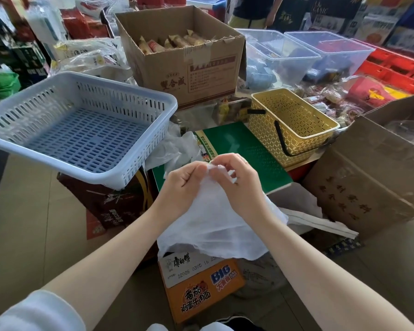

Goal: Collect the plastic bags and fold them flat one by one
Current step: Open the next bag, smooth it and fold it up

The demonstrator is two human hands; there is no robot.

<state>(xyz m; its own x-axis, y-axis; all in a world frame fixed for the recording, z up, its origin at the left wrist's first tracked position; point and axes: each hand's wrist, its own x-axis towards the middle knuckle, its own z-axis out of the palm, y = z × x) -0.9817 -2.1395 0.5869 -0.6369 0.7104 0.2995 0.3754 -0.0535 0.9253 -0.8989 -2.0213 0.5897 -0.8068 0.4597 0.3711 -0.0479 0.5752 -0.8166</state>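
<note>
Orange noodle box (201, 290) at 6 o'clock, under the hanging white plastic bag (213, 220). Left hand (182, 185) & right hand (234, 177) both pinch its top edge, center frame. Tip: match corners, pull taut, then lay on green box (244, 149) at 12 & press flat. Blue basket (79, 125) at 10.
</note>
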